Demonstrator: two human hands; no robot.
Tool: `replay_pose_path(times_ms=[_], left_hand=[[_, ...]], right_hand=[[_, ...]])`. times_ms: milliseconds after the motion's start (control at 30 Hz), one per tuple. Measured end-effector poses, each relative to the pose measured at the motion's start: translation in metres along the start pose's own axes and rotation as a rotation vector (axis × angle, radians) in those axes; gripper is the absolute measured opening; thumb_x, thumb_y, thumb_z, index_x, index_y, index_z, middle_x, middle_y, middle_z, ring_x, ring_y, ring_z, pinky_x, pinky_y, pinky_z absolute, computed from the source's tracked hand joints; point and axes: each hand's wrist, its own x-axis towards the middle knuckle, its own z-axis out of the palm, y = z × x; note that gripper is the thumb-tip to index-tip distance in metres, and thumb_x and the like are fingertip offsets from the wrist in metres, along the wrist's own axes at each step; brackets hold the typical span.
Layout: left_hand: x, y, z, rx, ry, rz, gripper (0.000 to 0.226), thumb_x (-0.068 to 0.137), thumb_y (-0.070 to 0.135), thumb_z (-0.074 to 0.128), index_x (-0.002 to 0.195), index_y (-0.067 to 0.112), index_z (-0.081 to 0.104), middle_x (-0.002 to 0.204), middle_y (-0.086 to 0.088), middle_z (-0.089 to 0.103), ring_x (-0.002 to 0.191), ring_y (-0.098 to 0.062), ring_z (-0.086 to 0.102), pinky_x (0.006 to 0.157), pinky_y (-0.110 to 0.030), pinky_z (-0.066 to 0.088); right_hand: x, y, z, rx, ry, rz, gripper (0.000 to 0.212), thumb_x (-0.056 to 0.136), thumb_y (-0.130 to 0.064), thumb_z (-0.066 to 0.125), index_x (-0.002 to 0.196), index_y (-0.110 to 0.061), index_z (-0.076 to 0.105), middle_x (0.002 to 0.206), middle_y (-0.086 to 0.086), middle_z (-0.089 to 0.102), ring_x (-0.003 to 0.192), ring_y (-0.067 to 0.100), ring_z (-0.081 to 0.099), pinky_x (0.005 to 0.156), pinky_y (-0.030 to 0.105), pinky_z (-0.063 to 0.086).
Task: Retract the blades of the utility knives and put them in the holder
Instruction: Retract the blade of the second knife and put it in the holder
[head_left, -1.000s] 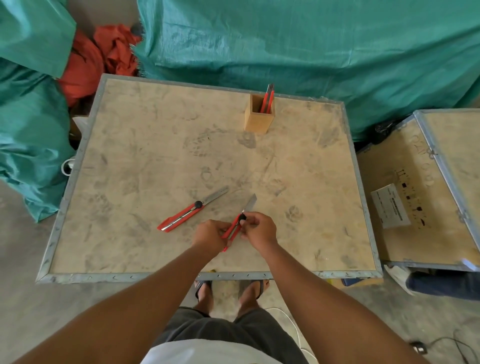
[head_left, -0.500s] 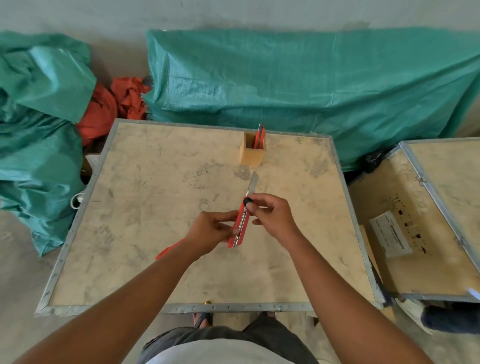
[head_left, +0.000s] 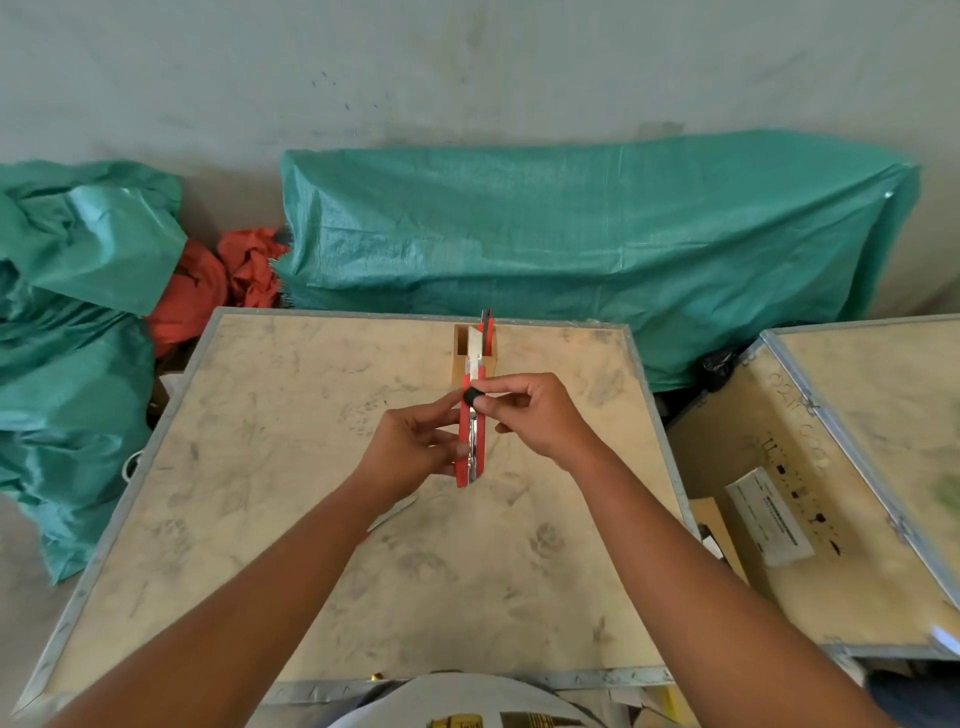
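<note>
Above the crate top (head_left: 260, 519), left hand (head_left: 410, 452) clamps the red utility knife (head_left: 471, 447) steady while right hand (head_left: 535, 410) pinches its black slider (head_left: 471, 397) to retract the exposed blade (head_left: 475, 348).

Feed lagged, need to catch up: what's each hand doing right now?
Left hand: closed on the red utility knife, gripping its body.
Right hand: closed on the same knife, thumb and finger pinching its black slider knob.
</note>
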Motion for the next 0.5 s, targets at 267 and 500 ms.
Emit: replay_pose_path(times_ms=[267,500], left_hand=[[0.012,0.005,-0.001,-0.089,-0.003,-0.054,0.064,0.084,-0.014,0.068,0.139,0.016,0.056,0.125,-0.001,0.071,0.090,-0.022,0.077,0.067,-0.032,0.063],[0.015,0.005,-0.007,-0.121,0.024,0.008,0.062,0.085,-0.014,0.066,0.139,0.016,0.057,0.132,0.003,0.067,0.099,-0.028,0.076,0.076,-0.042,0.064]], right_hand=[[0.003,0.011,-0.004,-0.042,-0.030,-0.034,0.028,0.091,-0.011,0.074,0.119,-0.012,0.075,0.116,0.004,0.077,0.101,0.019,0.074,0.078,0.031,0.064],[-0.003,0.014,-0.001,-0.083,-0.127,-0.029,0.028,0.090,-0.010,0.075,0.118,-0.014,0.076,0.114,0.005,0.077,0.097,0.018,0.075,0.079,0.041,0.065]])
